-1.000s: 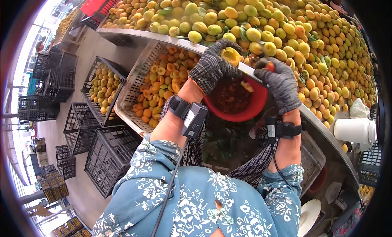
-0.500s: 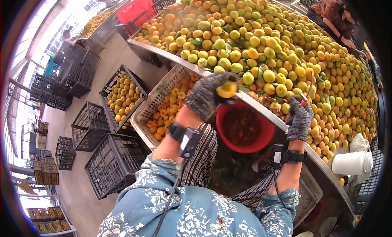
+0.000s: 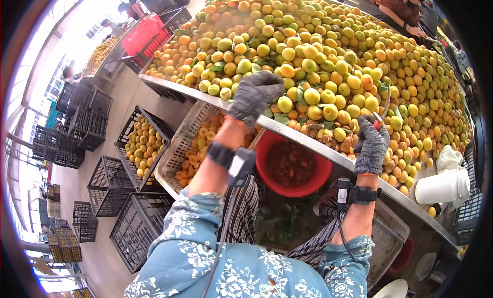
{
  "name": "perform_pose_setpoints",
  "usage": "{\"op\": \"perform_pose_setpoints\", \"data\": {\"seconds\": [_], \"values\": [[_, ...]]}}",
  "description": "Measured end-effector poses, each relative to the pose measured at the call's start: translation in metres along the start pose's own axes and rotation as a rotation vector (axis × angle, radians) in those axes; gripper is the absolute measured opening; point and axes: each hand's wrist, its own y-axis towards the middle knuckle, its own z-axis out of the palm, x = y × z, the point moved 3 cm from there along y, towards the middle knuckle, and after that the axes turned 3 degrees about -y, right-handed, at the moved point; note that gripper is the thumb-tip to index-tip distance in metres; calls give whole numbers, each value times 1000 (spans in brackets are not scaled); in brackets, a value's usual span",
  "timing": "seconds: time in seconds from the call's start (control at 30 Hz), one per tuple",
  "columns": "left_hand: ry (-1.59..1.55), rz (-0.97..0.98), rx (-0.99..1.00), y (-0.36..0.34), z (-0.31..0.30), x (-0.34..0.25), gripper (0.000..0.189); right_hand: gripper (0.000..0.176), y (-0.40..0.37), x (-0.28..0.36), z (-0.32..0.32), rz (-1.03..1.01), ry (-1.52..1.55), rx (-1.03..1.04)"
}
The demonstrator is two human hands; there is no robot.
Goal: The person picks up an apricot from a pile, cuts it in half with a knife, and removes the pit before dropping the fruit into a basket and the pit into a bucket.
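Observation:
My left hand (image 3: 256,97), in a dark grey glove, is over the near edge of a big heap of yellow-green and orange fruit (image 3: 328,97). Its fingers are curled, and whatever they may hold is hidden. My right hand (image 3: 371,145), also gloved, is closed on a small curved knife (image 3: 378,122) with a red handle, its blade pointing up over the fruit. Below the metal table's rim (image 3: 308,144) a red basin (image 3: 264,170) holds brownish scraps. A pale crate (image 3: 168,163) of orange fruit pieces stands under my left forearm.
Black crates (image 3: 137,228) stand on the floor at the left, one (image 3: 165,136) filled with fruit. A white bucket (image 3: 439,188) sits at the table's right side. Another person (image 3: 393,11) works across the heap at the upper right. A grey tray (image 3: 387,241) is below the table.
My left hand has moved up to the heap, and the yellow fruit it held no longer shows. The view has shifted slightly; my right hand still holds the knife.

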Motion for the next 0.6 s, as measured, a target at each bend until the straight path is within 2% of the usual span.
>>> {"op": "perform_pose_setpoints", "data": {"seconds": [0.03, 0.07, 0.1, 0.17, 0.2, 0.23, 0.3, 0.33, 0.43, 0.47, 0.5, 0.57, 0.6], "values": [[70, 8, -4, 15, 12, 9, 18, 10, 1, 0, 1, 20, 6, -3], [-38, 32, -66, 32, 18, 20, 18, 11, 7, -4, 0, -20, 35, -2], [-54, -26, -113, 49, 16, 31, 18, 11, 9, -6, -2, -13, 69, -6], [268, 108, -154, 73, 8, 33, 20, 11, 10, -5, -2, 14, 60, -21], [252, 102, -126, 89, 1, 50, 34, 11, 11, -3, -3, 19, 26, -8], [260, 103, -129, 95, 1, 48, 34, 10, 13, -5, -2, 7, 35, 9], [706, 18, -80, 105, 4, 48, 52, 9, 12, -2, 1, 38, 38, 21], [822, 28, 21, 113, 8, 50, 65, 9, 13, -2, 2, 41, 44, 25], [1038, 127, 21, 116, 25, 54, 63, 8, 16, 1, 5, -14, 44, 84], [1112, 40, 23, 115, 31, 54, 61, 7, 18, 0, 6, 19, 38, 92], [1041, -33, -9, 113, 33, 52, 59, 6, 18, -1, 6, 53, 32, 101], [1102, -32, -110, 111, 36, 49, 56, 7, 18, 2, 7, 65, 27, 126], [880, 67, -147, 106, 34, 48, 53, 8, 16, 5, 9, 111, -25, 140]]}}
